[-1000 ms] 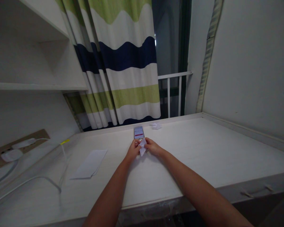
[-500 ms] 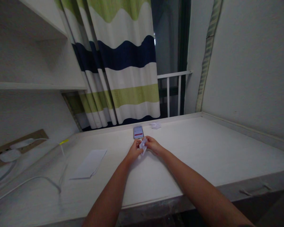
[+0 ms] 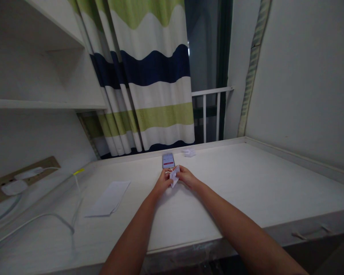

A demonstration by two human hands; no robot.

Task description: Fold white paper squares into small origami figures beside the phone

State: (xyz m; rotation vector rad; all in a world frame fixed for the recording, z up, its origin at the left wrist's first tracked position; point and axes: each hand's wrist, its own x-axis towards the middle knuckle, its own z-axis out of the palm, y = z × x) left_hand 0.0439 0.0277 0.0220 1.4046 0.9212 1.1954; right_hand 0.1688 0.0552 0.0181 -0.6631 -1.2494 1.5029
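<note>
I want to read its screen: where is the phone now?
In the head view, the phone lies on the desk, just beyond the left hand and right hand holding a small paper, before the striped curtain.

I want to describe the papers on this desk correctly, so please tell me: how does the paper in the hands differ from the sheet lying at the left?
The small paper is pinched between the left hand and the right hand; the sheet lies flat on the desk, untouched. The small paper is far smaller than the sheet. The small paper looks folded and angular; the sheet is a plain oblong. Both are white.
</note>
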